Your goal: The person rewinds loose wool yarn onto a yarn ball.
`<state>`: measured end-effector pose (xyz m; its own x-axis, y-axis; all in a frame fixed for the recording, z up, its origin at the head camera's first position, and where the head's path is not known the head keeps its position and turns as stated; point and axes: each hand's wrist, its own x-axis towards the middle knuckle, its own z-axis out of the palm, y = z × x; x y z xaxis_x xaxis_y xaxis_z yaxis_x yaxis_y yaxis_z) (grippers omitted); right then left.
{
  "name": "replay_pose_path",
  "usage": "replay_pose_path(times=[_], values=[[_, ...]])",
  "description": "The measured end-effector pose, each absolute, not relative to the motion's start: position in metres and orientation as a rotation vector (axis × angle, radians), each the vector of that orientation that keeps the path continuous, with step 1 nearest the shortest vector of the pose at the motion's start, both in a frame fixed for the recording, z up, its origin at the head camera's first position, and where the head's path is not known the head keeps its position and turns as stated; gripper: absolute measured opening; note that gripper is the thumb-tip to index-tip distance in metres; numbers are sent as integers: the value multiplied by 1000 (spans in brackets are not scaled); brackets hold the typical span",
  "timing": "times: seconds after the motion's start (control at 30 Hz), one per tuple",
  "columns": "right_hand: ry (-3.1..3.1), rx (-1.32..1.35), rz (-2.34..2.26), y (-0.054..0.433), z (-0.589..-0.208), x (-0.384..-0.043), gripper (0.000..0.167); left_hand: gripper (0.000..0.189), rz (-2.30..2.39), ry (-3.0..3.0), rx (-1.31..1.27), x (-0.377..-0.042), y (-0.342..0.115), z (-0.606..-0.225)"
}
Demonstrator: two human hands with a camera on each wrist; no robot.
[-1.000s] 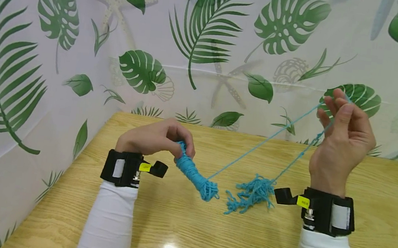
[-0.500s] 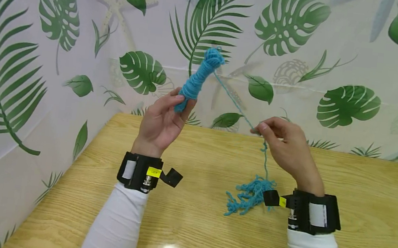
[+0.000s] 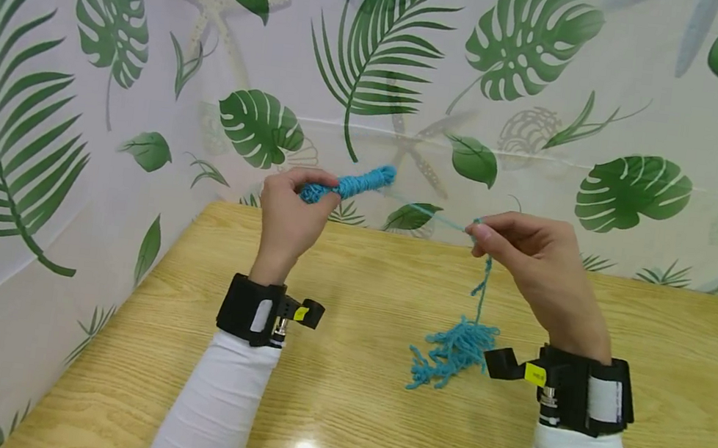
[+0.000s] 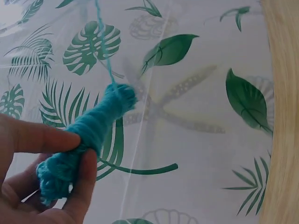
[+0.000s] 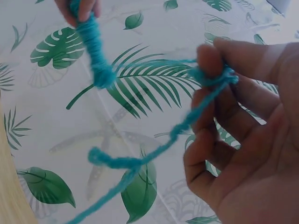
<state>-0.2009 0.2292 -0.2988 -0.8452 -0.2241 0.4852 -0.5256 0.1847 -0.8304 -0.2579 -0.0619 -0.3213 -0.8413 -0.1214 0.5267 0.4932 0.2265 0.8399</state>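
Note:
My left hand grips a wound bundle of blue yarn near one end, thumb and fingers around it, lifted above the table's back edge. In the left wrist view the bundle is narrow in the middle, and a strand leaves its far end. That strand crosses to my right hand, whose thumb and fingertips pinch it. From there the yarn, twisted in places with a short kink, hangs down to a loose tangled heap of blue yarn on the table.
The wooden table lies beneath both hands. A white leaf-patterned cloth hangs behind it and along the left side. Each wrist wears a black strap with a small camera.
The left hand has raised the yarn bundle from low over the table, swung it upward, then tipped it rightward. The right hand has come down and inward with the strand.

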Motion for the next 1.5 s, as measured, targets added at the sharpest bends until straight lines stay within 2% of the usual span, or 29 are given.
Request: replay_pose_path(times=[0.17,0.33,0.5,0.6,0.67,0.77,0.87,0.97,1.1,1.27,1.5], values=[[-1847,654,1938,230,-300,-202,12,16,-1527,-2337,-467,-254,-64,-319],[-1565,652,2056,231,-300,-205,14,16,-1662,-2530,-605,-251,-67,-315],[-1470,610,2086,231,-303,-209,15,20,-2194,-2397,-1033,-250,-73,-312],[-1531,565,2054,231,-306,-212,14,27,-2550,-2075,-1293,-249,-75,-311],[-1613,543,2026,230,-308,-214,13,28,-2771,-1802,-1373,-249,-74,-311],[-1831,536,1923,226,-311,-215,12,25,-3055,-1368,-1283,-248,-67,-310],[-2097,559,1750,222,-311,-214,15,23,-3117,-1119,-987,-248,-54,-308],[-2300,609,1577,216,-309,-212,16,22,-2898,-1186,-670,-249,-42,-308],[-2386,652,1460,211,-306,-208,13,10,-2309,-1670,-385,-252,-36,-315],[-2274,625,1480,211,-303,-206,14,11,-1734,-2111,-347,-252,-42,-321],[-2045,571,1548,213,-303,-209,13,12,-1759,-2496,-523,-251,-57,-318]])
